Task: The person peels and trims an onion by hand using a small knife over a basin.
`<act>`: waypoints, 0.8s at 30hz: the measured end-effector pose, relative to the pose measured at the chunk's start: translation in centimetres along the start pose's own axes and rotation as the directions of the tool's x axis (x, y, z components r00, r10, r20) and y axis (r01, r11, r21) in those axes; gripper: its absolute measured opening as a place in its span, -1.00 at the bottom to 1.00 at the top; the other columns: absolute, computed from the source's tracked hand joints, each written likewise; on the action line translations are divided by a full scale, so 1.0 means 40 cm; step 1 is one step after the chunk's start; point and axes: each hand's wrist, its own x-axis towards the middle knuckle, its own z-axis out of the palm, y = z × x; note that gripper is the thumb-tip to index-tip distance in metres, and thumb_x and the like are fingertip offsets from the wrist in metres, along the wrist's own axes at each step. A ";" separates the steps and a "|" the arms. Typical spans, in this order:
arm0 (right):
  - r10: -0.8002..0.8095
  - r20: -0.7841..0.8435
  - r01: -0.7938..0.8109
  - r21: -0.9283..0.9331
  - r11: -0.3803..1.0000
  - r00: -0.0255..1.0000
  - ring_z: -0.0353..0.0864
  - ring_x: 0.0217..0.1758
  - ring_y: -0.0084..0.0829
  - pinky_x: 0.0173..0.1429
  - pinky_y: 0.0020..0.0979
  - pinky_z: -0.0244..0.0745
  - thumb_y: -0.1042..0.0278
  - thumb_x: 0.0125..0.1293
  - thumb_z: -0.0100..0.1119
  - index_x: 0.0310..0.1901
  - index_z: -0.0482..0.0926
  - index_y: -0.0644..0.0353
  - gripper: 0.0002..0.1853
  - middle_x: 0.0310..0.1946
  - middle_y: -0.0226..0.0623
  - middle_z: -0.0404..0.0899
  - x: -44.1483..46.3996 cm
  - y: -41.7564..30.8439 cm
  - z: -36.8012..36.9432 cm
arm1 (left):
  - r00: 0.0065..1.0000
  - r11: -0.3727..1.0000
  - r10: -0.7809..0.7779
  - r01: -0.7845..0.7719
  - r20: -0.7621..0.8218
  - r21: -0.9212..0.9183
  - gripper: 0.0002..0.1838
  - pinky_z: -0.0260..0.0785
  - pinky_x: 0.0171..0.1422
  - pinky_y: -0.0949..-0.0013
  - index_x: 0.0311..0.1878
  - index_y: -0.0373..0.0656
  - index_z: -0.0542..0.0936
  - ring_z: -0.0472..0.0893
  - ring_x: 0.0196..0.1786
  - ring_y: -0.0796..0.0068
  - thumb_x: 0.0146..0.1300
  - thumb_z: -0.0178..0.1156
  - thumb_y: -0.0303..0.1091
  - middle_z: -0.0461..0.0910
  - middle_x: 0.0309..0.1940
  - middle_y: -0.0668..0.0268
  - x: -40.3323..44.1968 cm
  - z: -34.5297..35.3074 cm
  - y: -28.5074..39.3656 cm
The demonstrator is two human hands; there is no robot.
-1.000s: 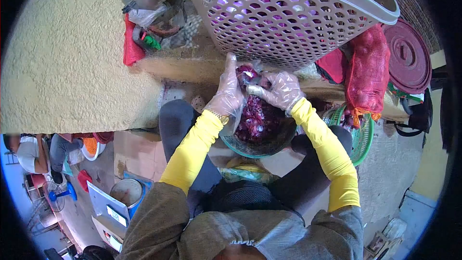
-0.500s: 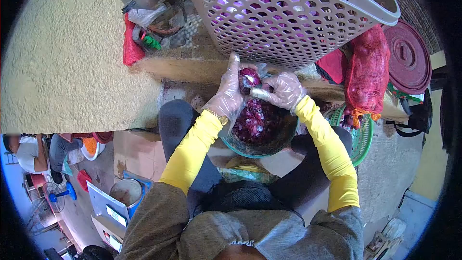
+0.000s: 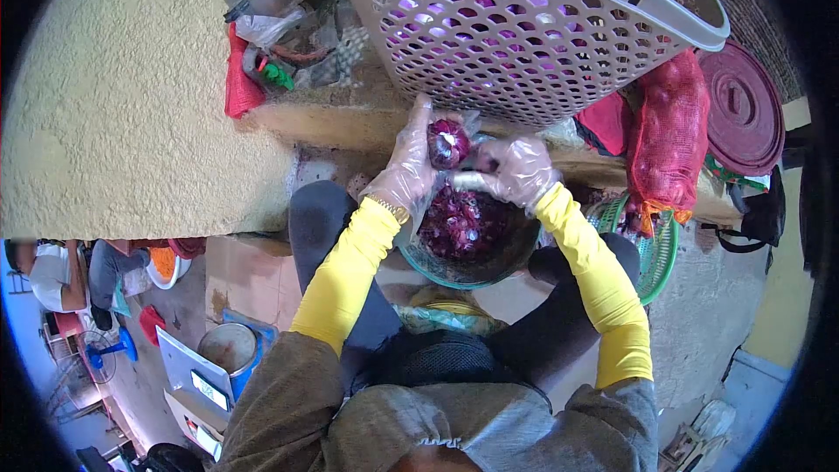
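My left hand [image 3: 409,156], in a clear plastic glove, is closed around a red onion [image 3: 447,145] with a pale cut end facing up. Just right of the onion and apart from it is my gloved right hand [image 3: 517,172]. Its fingers are curled and partly blurred, with the thumb pointing left, and whatever it may hold cannot be made out. Below both hands, between my knees, a dark green-rimmed basin [image 3: 430,273] holds purple onion skins [image 3: 463,225].
A large grey perforated basket [image 3: 524,52] of red onions leans ahead on a ledge. To its right are a red mesh sack [image 3: 669,135], a maroon lid [image 3: 743,96] and a green basket [image 3: 662,253]. Far left, a person [image 3: 57,278] sits near a blue fan [image 3: 112,348].
My right hand has drawn away from the onion, slightly right. The onion has shifted a little left and down in my left hand, and its pale end has turned.
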 end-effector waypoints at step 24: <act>0.083 -0.011 -0.081 0.118 0.990 0.996 0.59 -0.48 -0.01 -0.27 -0.10 0.48 -0.31 0.24 0.22 -0.49 0.66 0.14 -0.43 -0.63 -0.10 0.56 0.002 -0.009 0.029 | 0.998 0.999 -0.009 0.007 -0.060 -0.045 -0.37 0.60 0.07 -0.02 -0.08 -0.29 0.51 0.66 -0.10 0.19 0.39 0.04 0.25 0.62 -0.19 0.04 0.026 -0.007 -0.014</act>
